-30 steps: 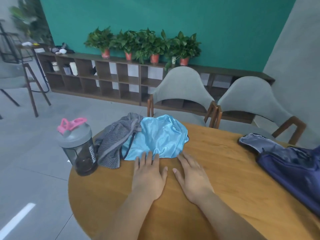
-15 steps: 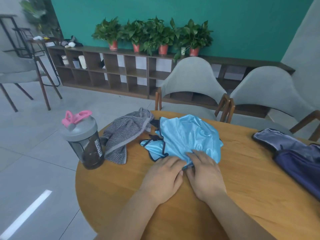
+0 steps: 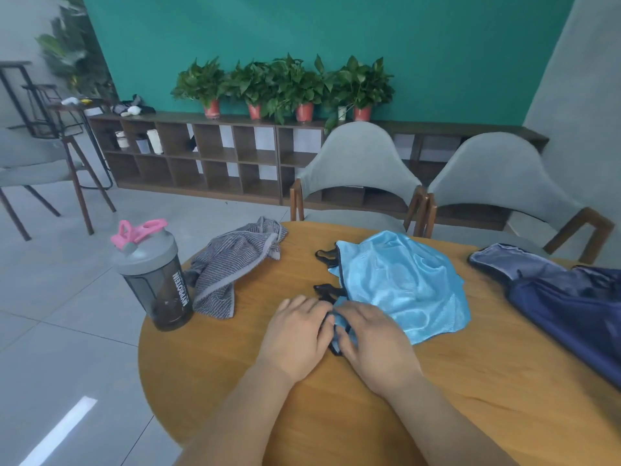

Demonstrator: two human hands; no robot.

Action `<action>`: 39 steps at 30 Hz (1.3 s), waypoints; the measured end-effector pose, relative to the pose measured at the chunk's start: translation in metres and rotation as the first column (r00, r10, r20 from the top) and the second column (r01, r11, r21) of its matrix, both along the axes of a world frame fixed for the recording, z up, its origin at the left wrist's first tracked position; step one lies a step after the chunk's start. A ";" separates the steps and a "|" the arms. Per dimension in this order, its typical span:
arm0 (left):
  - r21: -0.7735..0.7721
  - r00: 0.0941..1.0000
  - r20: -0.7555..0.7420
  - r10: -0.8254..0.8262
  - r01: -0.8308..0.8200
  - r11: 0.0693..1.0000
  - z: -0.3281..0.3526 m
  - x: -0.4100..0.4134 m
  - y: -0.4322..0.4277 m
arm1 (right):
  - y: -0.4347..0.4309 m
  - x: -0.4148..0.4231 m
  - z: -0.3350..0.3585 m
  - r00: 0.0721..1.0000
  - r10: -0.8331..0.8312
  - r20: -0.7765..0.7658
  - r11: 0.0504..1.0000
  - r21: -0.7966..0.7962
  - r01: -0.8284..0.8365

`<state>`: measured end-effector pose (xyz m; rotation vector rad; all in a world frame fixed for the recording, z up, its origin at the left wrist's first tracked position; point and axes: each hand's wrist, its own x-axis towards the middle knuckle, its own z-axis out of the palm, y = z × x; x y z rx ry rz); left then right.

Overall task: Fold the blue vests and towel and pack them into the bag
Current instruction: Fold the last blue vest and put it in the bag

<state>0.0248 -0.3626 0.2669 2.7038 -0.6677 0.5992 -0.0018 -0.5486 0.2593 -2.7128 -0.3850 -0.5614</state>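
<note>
A round wooden table (image 3: 437,381), with grey tiles and a teal wall around it, bears a shiny, crumpled light-blue vest (image 3: 403,284) with dark trim. Left of the vest lie a ribbed grey towel (image 3: 232,264) and a smoky bottle (image 3: 154,280) reading MYPROTEIN; right of it lies a navy bag (image 3: 571,297). The left hand (image 3: 295,334) and right hand (image 3: 373,338) pinch the vest's near corner, fingers curled.

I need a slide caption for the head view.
Left hand and right hand grip a light blue vest on a wooden table, beside a grey towel.
</note>
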 end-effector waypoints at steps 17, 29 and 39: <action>-0.103 0.991 0.119 0.060 -0.047 0.994 -0.002 -0.004 0.002 | -0.092 -0.024 0.017 0.933 -0.242 -0.265 0.062 0.956 0.287; -0.057 0.980 -0.185 -0.075 0.065 0.996 0.000 -0.001 -0.077 | -0.084 -0.028 0.024 0.982 -0.142 -0.128 0.361 0.917 0.171; -0.683 0.926 -0.297 0.232 -0.376 0.627 0.004 0.002 -0.058 | -0.085 -0.027 0.014 0.895 -0.443 -0.043 0.585 0.743 0.325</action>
